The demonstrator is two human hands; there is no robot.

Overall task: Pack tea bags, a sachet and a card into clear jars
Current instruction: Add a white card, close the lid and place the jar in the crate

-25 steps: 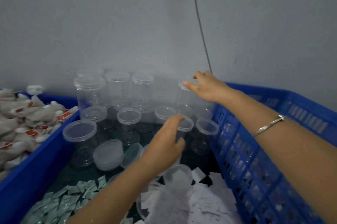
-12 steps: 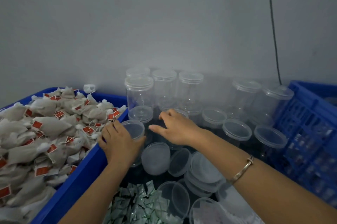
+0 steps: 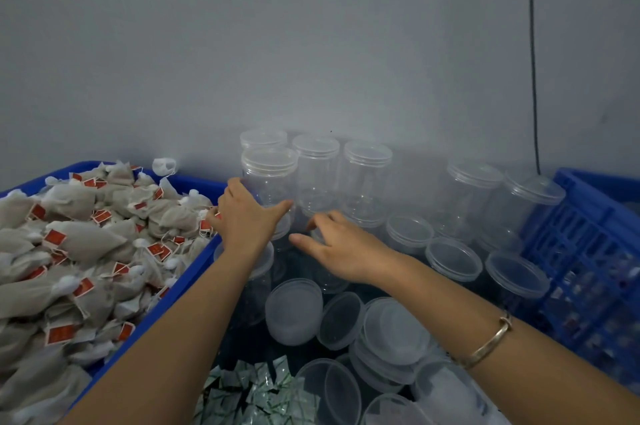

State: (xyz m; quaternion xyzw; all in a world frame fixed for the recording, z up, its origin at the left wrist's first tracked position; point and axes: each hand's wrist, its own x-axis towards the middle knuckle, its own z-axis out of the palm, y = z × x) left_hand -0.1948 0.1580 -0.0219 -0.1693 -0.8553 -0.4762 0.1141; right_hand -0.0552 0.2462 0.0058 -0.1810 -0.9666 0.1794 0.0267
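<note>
Beside left crate (image 3: 194, 182) — jars (image 3: 270, 178) look empty, packing all ahead | left hand (image 3: 246, 220) at tea bags (image 3: 86, 237), fingers' grip unclear | right hand (image 3: 341, 246) — fingers loosely apart

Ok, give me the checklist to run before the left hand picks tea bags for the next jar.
1. Bags in reach: ok. The left hand has its fingers at the grey tea bags with red tags in the blue plastic crate.
2. Bag in its grip: cannot tell, the fingertips are hidden.
3. A clear plastic jar ready: ok, several appear lidless.
4. The right hand free: ok, loosely curled, nothing seen in it.
5. The green-and-silver sachets at hand: ok, heaped at the near edge.
</note>
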